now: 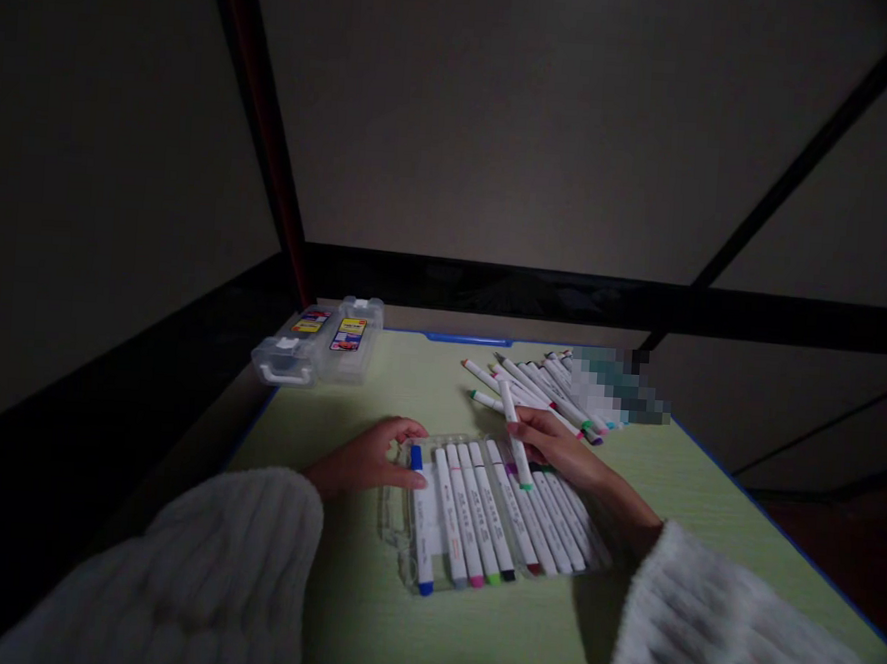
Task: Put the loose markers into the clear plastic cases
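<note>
A clear plastic marker tray [400, 555] lies on the green table in front of me, with several white markers lined up in it, coloured caps toward me. My left hand [368, 458] rests curled against the tray's left far corner, fingertips touching its edge next to a blue-capped marker [421, 521]. My right hand [557, 447] is over the tray's far right side, pinching a white marker with a green tip [516, 442]. Both wrists are in white ribbed sleeves.
A loose pile of white markers [537, 388] lies at the table's far right, partly beside a blurred patch. A clear plastic case with coloured labels [322, 350] sits at the far left corner. The table [351, 617] has blue edges; dark walls surround it.
</note>
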Action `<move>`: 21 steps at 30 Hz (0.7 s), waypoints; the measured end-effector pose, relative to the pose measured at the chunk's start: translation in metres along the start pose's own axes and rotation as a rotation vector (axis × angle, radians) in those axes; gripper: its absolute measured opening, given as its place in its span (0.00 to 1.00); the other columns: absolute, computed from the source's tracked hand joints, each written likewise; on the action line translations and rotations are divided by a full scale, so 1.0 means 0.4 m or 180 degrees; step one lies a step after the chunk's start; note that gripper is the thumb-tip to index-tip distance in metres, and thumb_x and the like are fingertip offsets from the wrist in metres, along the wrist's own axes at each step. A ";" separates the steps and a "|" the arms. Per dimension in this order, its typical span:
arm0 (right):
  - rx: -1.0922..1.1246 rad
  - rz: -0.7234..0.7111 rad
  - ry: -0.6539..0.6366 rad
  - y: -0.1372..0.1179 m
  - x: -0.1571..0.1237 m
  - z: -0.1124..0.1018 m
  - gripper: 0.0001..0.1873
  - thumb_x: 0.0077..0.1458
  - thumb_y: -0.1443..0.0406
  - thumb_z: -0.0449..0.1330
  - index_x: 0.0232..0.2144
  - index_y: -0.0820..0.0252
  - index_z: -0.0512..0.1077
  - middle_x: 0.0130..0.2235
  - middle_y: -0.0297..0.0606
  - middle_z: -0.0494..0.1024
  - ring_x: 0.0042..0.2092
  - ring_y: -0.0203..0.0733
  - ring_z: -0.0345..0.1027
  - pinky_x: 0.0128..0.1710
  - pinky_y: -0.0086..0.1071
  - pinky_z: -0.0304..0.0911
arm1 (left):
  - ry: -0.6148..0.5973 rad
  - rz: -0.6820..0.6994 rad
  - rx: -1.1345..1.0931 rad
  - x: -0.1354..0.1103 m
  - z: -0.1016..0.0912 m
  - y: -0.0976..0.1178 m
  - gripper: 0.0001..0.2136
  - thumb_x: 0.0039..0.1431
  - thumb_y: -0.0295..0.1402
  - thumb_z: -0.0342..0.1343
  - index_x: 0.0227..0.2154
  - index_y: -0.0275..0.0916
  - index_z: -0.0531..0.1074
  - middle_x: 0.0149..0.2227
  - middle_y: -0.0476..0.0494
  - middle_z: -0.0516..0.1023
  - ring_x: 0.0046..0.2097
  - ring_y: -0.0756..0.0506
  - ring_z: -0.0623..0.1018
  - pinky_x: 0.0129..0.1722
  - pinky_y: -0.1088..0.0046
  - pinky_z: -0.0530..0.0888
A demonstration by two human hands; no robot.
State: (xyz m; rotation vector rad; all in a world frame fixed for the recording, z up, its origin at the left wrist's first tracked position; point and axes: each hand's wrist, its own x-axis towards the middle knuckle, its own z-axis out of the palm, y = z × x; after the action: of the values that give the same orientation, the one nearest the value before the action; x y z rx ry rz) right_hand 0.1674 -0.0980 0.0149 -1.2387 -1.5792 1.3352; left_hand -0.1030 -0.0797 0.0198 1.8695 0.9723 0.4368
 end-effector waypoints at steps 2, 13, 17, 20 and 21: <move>-0.0022 -0.0021 0.0014 0.000 -0.001 0.000 0.21 0.46 0.50 0.56 0.20 0.59 0.57 0.15 0.22 0.54 0.16 0.26 0.43 0.15 0.25 0.36 | 0.0032 0.0023 0.0003 0.000 0.005 -0.004 0.25 0.37 0.36 0.63 0.42 0.39 0.64 0.46 0.42 0.68 0.49 0.41 0.66 0.49 0.65 0.62; -0.0035 -0.0096 -0.0002 0.004 -0.004 -0.002 0.20 0.48 0.51 0.56 0.21 0.60 0.58 0.16 0.23 0.55 0.17 0.26 0.45 0.16 0.26 0.37 | 0.0110 0.0065 0.0272 0.001 0.017 0.000 0.26 0.34 0.32 0.64 0.40 0.38 0.64 0.42 0.45 0.67 0.47 0.41 0.66 0.48 0.66 0.63; -0.0064 -0.0112 -0.0009 0.004 -0.005 -0.001 0.20 0.49 0.51 0.56 0.20 0.60 0.58 0.16 0.23 0.56 0.17 0.26 0.45 0.16 0.26 0.37 | 0.0158 0.0080 0.0276 0.001 0.018 0.000 0.25 0.33 0.31 0.65 0.39 0.38 0.64 0.41 0.45 0.67 0.47 0.41 0.66 0.48 0.66 0.63; -0.0050 -0.0105 -0.0019 0.003 -0.006 -0.001 0.19 0.49 0.52 0.55 0.21 0.60 0.57 0.16 0.23 0.55 0.17 0.26 0.44 0.16 0.26 0.37 | 0.0168 0.0086 0.0275 0.000 0.018 -0.001 0.26 0.33 0.31 0.65 0.40 0.38 0.64 0.42 0.45 0.67 0.47 0.41 0.66 0.48 0.66 0.62; -0.0045 -0.0097 -0.0016 0.002 -0.006 -0.001 0.19 0.49 0.52 0.55 0.21 0.60 0.57 0.16 0.23 0.55 0.17 0.26 0.44 0.16 0.26 0.37 | 0.0161 0.0086 0.0260 0.000 0.018 -0.001 0.26 0.33 0.31 0.65 0.40 0.37 0.64 0.42 0.45 0.67 0.47 0.41 0.66 0.48 0.66 0.62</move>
State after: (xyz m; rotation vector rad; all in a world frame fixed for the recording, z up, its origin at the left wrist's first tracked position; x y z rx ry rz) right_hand 0.1685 -0.1002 0.0144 -1.2159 -1.6074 1.3108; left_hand -0.0986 -0.0839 0.0160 1.9552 1.0130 0.4690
